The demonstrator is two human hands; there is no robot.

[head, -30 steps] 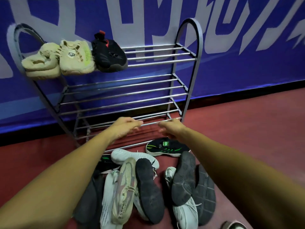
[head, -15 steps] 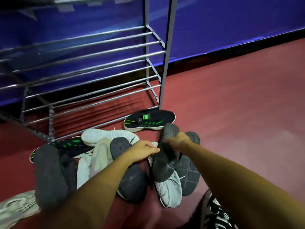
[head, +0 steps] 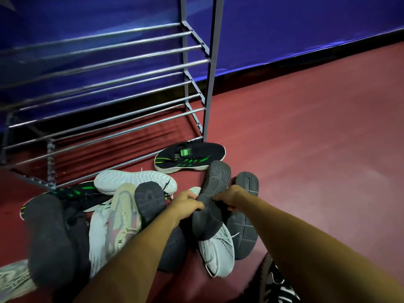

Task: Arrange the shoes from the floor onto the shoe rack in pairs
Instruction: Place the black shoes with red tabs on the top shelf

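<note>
Step in hand, by my judgement: lifting one shoe out of the floor pile.

Left of the left hand [head: 188, 204] lie a beige shoe [head: 122, 215] and a dark sole [head: 150, 202], touching each other. The left hand's fingers curl over the left edge of the grey shoe [head: 215, 184], which lies sole up on the pile. The right hand [head: 229, 199] grips the opposite edge, so both hands hold the one shoe between them.

Just right of the right hand lies a second sole [head: 246, 217], alike in colour and probably its mate. Beyond both hands stands the rack [head: 210, 84].

The next move calls for lifting the grey shoe off the white shoe [head: 218, 256] beneath it, then taking the mate and setting both side by side on a shelf.

Writing: a green tag on the striped shoe [head: 190, 157] beyond the hands, and print along the white shoe. Neither is legible.
</note>
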